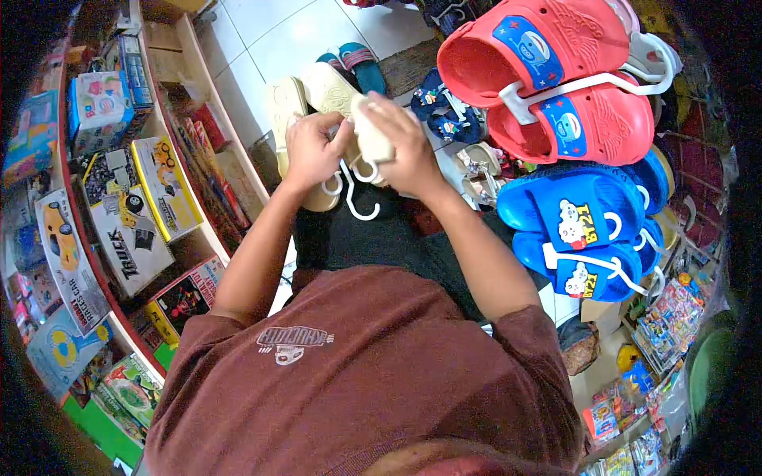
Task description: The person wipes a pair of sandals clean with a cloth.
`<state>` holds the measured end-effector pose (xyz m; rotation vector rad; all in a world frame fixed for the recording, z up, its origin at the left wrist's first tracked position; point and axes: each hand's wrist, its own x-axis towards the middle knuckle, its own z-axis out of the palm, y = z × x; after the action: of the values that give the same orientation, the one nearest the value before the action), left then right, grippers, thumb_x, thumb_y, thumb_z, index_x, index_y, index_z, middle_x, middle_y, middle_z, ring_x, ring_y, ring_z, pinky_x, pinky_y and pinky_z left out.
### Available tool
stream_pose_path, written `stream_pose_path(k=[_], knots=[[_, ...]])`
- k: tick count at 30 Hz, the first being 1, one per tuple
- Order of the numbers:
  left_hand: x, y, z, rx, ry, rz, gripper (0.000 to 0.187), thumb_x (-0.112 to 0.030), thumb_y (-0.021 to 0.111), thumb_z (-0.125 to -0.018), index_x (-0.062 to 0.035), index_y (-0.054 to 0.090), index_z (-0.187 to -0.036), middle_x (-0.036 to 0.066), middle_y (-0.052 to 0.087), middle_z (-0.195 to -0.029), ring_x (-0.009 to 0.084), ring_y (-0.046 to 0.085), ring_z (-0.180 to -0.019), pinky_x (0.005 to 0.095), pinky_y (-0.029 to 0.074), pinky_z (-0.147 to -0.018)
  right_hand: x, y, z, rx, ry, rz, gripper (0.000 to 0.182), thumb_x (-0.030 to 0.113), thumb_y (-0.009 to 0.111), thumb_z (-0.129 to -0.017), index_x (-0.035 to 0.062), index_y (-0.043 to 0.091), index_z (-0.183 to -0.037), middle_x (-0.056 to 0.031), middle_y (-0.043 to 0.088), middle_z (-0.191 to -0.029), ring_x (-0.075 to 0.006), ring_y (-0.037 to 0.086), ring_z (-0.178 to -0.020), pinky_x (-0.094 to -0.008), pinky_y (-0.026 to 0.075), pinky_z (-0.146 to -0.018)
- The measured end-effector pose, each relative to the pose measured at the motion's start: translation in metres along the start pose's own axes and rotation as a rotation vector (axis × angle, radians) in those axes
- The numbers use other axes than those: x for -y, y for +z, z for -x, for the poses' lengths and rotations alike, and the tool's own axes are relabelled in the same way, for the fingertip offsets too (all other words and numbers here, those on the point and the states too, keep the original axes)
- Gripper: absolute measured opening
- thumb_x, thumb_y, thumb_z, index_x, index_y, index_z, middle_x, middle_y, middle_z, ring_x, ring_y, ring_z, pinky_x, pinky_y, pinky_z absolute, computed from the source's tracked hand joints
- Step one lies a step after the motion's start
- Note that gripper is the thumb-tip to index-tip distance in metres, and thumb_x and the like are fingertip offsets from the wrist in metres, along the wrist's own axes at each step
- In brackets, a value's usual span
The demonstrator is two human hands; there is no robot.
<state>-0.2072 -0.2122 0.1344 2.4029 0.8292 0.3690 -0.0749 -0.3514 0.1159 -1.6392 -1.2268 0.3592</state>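
The left hand (311,151) and right hand (405,143) close their fingers on cream sandals (329,91), steadying them over a white hanger (353,186).

The right hand (401,143) covers much of the cream rubber sandal (371,131); the white plastic hanger's (355,186) top is hidden behind both hands.

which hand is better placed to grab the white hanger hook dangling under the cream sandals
Left, probably. The left hand grips the cream sandals right above the white hanger hook, fingertips almost at it. The right hand is wrapped over the other sandal, slightly farther from it.
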Motion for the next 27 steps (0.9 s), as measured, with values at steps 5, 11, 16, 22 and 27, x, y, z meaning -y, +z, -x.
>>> stream_pose_path(k=[5, 11, 16, 22, 27], knots=[[-0.001, -0.001, -0.001, 0.047, -0.02, -0.079, 0.033, -0.036, 0.064, -0.09, -0.0058, 0.074, -0.078, 0.017, 0.067, -0.071, 0.0337, 0.065, -0.068, 0.0451, 0.047, -0.066, 0.009, -0.005, -0.005, -0.04, -0.02, -0.008, 0.062, 0.006, 0.066, -0.073, 0.0036, 0.059, -0.134, -0.0194, 0.058, -0.136, -0.0379, 0.055, -0.125, -0.0447, 0.041, -0.11], [-0.011, -0.002, -0.001, 0.051, -0.064, -0.056, 0.032, -0.034, 0.065, -0.089, -0.0051, 0.074, -0.08, 0.017, 0.066, -0.07, 0.0347, 0.066, -0.071, 0.0447, 0.049, -0.067, -0.021, 0.024, 0.005, -0.202, 0.271, -0.235, 0.062, 0.011, 0.067, -0.072, 0.0049, 0.061, -0.134, -0.0178, 0.058, -0.137, -0.0358, 0.056, -0.125, -0.0449, 0.041, -0.108], [0.001, 0.001, 0.001, -0.006, -0.018, 0.006, 0.032, -0.033, 0.066, -0.089, -0.0045, 0.073, -0.077, 0.016, 0.063, -0.066, 0.0347, 0.064, -0.066, 0.0449, 0.047, -0.063, -0.005, 0.017, -0.001, -0.195, 0.075, -0.115, 0.062, 0.004, 0.065, -0.071, 0.0037, 0.06, -0.133, -0.0192, 0.059, -0.136, -0.0364, 0.057, -0.125, -0.0431, 0.043, -0.107], [-0.003, 0.0, 0.0, -0.004, -0.043, 0.008, 0.034, -0.033, 0.064, -0.09, -0.0039, 0.071, -0.075, 0.018, 0.063, -0.067, 0.0347, 0.064, -0.066, 0.0452, 0.046, -0.062, 0.009, 0.004, 0.001, -0.119, -0.006, 0.031, 0.054, -0.001, 0.063, -0.074, -0.0002, 0.062, -0.128, -0.0218, 0.059, -0.134, -0.0369, 0.057, -0.124, -0.0427, 0.044, -0.108], [-0.005, 0.001, 0.0, -0.002, -0.026, -0.035, 0.035, -0.034, 0.063, -0.091, -0.0047, 0.072, -0.075, 0.018, 0.064, -0.068, 0.0354, 0.065, -0.067, 0.0459, 0.047, -0.063, 0.002, 0.009, 0.004, -0.15, 0.028, 0.008, 0.062, 0.007, 0.067, -0.07, 0.0067, 0.062, -0.132, -0.0163, 0.059, -0.137, -0.0337, 0.058, -0.122, -0.0413, 0.044, -0.105]])
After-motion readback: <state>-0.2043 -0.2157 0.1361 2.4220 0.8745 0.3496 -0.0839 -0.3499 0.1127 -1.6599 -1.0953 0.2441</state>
